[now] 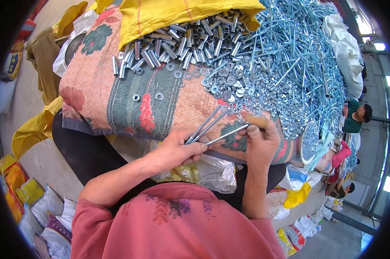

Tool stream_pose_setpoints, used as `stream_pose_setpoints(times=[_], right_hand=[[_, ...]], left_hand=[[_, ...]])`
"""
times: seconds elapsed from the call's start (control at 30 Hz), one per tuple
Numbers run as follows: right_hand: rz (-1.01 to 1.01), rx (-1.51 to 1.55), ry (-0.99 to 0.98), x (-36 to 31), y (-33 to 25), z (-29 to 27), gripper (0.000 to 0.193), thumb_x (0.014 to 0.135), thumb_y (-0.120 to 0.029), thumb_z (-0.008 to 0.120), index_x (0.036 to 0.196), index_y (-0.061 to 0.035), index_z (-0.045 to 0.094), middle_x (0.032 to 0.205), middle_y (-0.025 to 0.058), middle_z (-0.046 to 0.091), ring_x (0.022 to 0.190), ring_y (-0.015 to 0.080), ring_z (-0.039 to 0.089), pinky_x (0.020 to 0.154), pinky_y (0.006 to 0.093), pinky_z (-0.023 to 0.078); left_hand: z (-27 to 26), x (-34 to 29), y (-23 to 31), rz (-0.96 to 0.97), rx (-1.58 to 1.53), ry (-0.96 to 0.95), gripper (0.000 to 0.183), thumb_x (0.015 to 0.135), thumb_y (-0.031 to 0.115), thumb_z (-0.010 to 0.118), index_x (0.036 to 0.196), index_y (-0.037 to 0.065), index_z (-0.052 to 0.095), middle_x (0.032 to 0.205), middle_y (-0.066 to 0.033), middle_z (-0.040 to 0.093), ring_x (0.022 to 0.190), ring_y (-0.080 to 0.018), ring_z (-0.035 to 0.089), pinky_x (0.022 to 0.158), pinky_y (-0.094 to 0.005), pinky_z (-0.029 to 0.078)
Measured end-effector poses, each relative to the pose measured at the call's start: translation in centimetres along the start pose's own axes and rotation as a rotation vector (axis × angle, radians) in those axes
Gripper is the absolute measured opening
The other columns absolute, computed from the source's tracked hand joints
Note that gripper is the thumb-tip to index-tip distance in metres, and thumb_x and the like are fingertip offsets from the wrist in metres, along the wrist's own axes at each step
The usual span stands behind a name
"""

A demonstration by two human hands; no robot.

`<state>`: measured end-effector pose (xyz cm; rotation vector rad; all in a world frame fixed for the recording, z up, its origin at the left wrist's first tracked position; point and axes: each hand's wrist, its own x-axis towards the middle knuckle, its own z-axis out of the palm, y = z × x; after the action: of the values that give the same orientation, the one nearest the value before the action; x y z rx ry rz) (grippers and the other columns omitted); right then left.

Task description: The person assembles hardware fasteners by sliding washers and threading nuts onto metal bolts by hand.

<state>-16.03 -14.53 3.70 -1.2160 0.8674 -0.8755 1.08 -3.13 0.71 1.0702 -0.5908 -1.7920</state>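
My left hand (183, 146) is closed around several long, silvery bolts (206, 126), which fan out toward the far side. One more bolt (226, 135) slants across from it to my right hand (263, 137). There my thumb and index finger pinch the bolt's end; whether a small nut or washer sits on that end I cannot make out. A tan cover (257, 121) sleeves my right index finger. Just beyond both hands lie loose nuts (285, 123) and washers (223, 80) on a patterned quilt (95, 84).
Metal sleeves (177, 47) spill from a yellow woven sack (182, 15) at the far side. A large heap of long bolts (305, 52) rises at the far right, near a white-rimmed bowl (309, 142) of small parts. Filled sacks (48, 205) lie lower left. Other people (356, 116) sit at right.
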Motion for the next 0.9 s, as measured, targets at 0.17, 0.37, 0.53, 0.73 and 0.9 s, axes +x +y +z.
stream_pose_setpoints(times=[0.17,0.37,0.53,0.73,0.9], right_hand=[[-0.683,-0.715,-0.012,-0.9,0.7,0.1,0.017,0.081,-0.002,0.064,0.097,0.002,0.062,0.083,0.0105,0.062,0.068,0.0172,0.06,0.061,0.0266,0.049],[-0.609,-1.02,0.18,1.0,-0.4,-3.4,0.019,0.082,-0.001,0.059,0.101,0.0019,0.06,0.094,0.0126,0.061,0.078,0.019,0.06,0.066,0.0287,0.048],[-0.324,-1.465,0.299,4.3,-0.4,-7.2,0.013,0.08,-0.004,0.059,0.092,-0.0002,0.058,0.084,0.0147,0.057,0.075,0.0281,0.057,0.064,0.0352,0.044],[-0.314,-1.401,0.283,4.2,-0.4,-7.8,0.01,0.08,-0.003,0.057,0.09,0.0008,0.057,0.081,0.0123,0.058,0.067,0.0228,0.058,0.06,0.032,0.045],[-0.088,-0.582,0.111,1.2,-2.4,-4.0,0.009,0.081,-0.001,0.058,0.09,0.0021,0.057,0.078,0.0051,0.059,0.069,0.0103,0.058,0.061,0.0232,0.047]], left_hand=[[-0.1,0.0,-0.2,-0.076,-0.254,-0.109,0.017,0.088,0.02,0.058,0.095,0.004,0.058,0.063,-0.0008,0.05,0.046,-0.0041,0.039,0.038,-0.0186,0.025],[-0.3,-0.3,0.1,0.025,-0.243,-0.138,0.017,0.089,0.019,0.057,0.099,0.005,0.057,0.063,-0.0008,0.05,0.047,-0.0036,0.038,0.039,-0.018,0.024],[-0.1,-0.2,-0.2,0.056,-0.183,-0.123,0.016,0.089,0.016,0.056,0.1,0.005,0.057,0.062,0.0002,0.05,0.048,-0.0026,0.038,0.04,-0.0176,0.025],[-0.1,-0.2,0.1,0.003,-0.12,-0.053,0.016,0.087,0.014,0.056,0.099,0.005,0.058,0.062,0.001,0.05,0.047,-0.0026,0.039,0.041,-0.0184,0.028],[0.3,-0.2,0.1,-0.013,-0.044,-0.033,0.014,0.086,0.015,0.057,0.096,0.005,0.057,0.061,0.0015,0.05,0.048,-0.0029,0.041,0.042,-0.0188,0.03]])
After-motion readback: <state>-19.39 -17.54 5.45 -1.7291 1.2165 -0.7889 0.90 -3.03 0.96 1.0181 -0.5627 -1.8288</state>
